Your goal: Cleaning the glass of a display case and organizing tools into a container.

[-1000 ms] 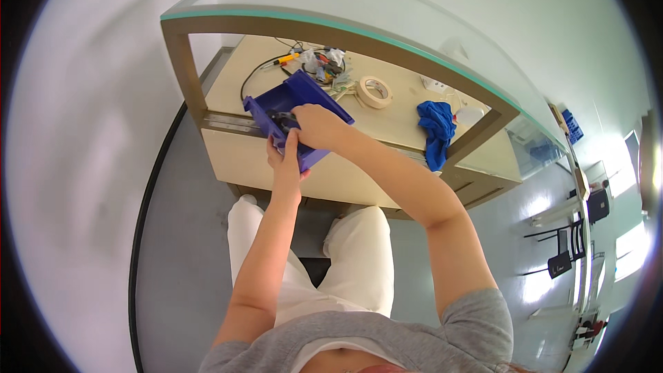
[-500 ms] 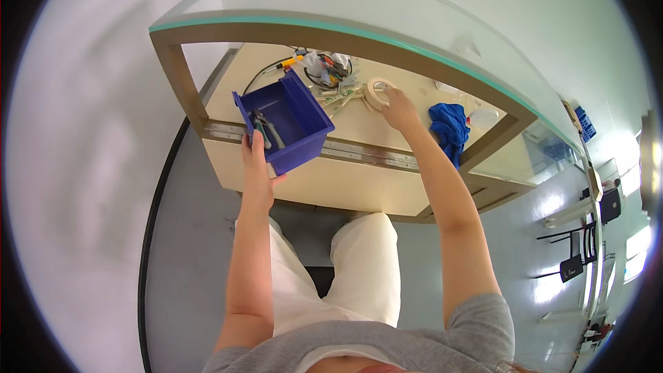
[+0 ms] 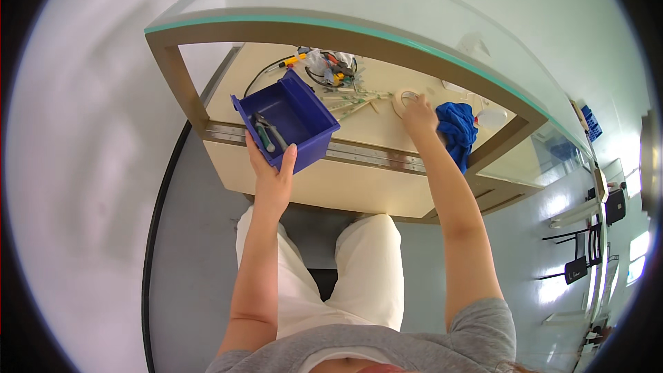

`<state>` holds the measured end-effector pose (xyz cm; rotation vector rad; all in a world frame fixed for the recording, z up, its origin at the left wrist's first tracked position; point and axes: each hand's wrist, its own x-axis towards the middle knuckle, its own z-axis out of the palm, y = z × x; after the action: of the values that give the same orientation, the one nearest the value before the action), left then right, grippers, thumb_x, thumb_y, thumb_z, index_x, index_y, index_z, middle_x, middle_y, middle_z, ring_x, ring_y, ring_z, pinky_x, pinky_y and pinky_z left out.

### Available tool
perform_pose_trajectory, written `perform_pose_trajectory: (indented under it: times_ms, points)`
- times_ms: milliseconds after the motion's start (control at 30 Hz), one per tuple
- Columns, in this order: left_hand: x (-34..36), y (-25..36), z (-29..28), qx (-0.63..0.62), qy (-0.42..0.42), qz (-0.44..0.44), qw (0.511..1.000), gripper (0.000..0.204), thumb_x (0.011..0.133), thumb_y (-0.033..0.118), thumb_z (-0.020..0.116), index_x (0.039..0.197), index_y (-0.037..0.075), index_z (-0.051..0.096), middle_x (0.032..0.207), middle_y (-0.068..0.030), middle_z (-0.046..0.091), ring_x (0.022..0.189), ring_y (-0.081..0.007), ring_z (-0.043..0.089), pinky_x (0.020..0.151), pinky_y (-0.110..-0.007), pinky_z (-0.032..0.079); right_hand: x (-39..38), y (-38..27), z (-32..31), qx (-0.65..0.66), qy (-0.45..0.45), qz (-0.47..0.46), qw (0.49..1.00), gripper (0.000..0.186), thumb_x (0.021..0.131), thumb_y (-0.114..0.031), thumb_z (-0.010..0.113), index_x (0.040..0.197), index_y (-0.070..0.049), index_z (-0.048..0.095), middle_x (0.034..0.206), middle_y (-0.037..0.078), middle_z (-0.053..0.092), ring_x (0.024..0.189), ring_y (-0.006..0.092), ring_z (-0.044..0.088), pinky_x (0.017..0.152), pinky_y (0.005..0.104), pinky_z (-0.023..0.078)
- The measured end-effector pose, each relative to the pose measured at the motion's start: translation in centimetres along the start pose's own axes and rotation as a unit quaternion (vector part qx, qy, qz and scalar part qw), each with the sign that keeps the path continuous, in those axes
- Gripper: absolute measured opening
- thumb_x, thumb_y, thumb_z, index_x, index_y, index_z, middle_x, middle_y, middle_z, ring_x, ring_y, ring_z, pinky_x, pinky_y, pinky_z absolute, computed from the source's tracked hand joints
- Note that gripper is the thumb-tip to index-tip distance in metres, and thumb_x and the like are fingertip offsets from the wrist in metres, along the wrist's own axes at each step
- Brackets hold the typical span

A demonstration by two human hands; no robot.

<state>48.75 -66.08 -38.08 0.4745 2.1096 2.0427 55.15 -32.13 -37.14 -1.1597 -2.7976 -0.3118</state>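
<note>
My left hand (image 3: 272, 183) grips the near wall of a blue plastic bin (image 3: 316, 144), its thumb on the rim, holding it tilted over the cabinet's front edge. Inside the bin lies a pair of pliers (image 3: 275, 136) with a pale head and green on its grip. My right hand (image 3: 421, 119) is closed on the near right side of a roll of cream masking tape (image 3: 398, 106), which is low over or resting on the tabletop; I cannot tell which. Right of that hand a crumpled blue cloth (image 3: 456, 131) lies close by.
Several thin pale strips (image 3: 352, 102), coiled black cable and pliers with coloured handles (image 3: 337, 69), and a yellow-handled tool (image 3: 291, 61) lie behind the bin. A brown frame (image 3: 345, 32) with a glass panel arches over the tabletop. A white round object (image 3: 491, 119) stands beyond the cloth.
My right hand has moved right, bringing the tape roll away from the pale strips toward the blue cloth. On the bin, my left hand's thumb has shifted up to the rim.
</note>
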Motion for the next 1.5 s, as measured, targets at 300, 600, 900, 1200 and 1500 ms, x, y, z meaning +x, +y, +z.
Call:
perform_pose_trajectory:
  times_ms: [300,600,900,1200,1500]
  points:
    - [-0.3,0.5,0.0,-0.005,0.006,0.000,1.000,0.094,0.091,0.035,0.064,0.149,-0.002,0.001,0.148,-0.0257,0.022,0.133,-0.0329,0.036,0.108,-0.038,0.034,0.7,-7.9,0.0,0.055,0.132,-0.309,0.940,0.032,0.085,-0.008,0.053,0.116,-0.011,0.059,0.127,0.007,0.056,0.122,0.0238,0.050,0.095,0.0418,0.046]
    - [-0.5,0.4,-0.1,-0.020,-0.012,0.000,1.000,0.093,0.092,0.035,0.063,0.149,-0.002,0.000,0.148,-0.0269,0.021,0.133,-0.0335,0.037,0.106,-0.038,0.037,3.1,-7.6,0.5,0.011,0.003,-0.240,0.971,0.041,0.079,-0.015,0.063,0.118,-0.006,0.055,0.115,0.012,0.058,0.117,0.0262,0.053,0.094,0.0430,0.047]
    - [-0.5,0.3,0.0,0.003,-0.007,0.003,1.000,0.092,0.093,0.035,0.062,0.149,-0.001,-0.001,0.148,-0.0257,0.021,0.132,-0.0329,0.038,0.106,-0.039,0.037,2.8,-6.5,-2.2,0.207,0.211,-0.190,0.936,0.031,0.074,-0.007,0.065,0.103,-0.008,0.054,0.095,0.012,0.060,0.086,0.0353,0.061,0.079,0.0432,0.048]
    - [-0.6,-0.1,0.0,-0.010,-0.014,0.014,1.000,0.091,0.093,0.035,0.061,0.149,-0.001,-0.001,0.147,-0.0254,0.024,0.131,-0.0323,0.040,0.105,-0.039,0.038,4.9,-6.6,-1.1,0.062,0.253,-0.147,0.954,0.024,0.083,-0.013,0.056,0.106,-0.007,0.056,0.100,0.013,0.064,0.097,0.0304,0.064,0.083,0.0434,0.050]
    - [-0.6,0.0,0.0,-0.006,0.002,0.023,1.000,0.092,0.092,0.036,0.061,0.149,-0.003,-0.001,0.146,-0.0272,0.026,0.128,-0.0340,0.043,0.105,-0.039,0.038,6.8,-5.9,0.0,0.235,-0.085,0.024,0.968,0.036,0.084,-0.031,0.063,0.101,0.000,0.068,0.104,0.022,0.067,0.097,0.0352,0.066,0.084,0.0461,0.051]
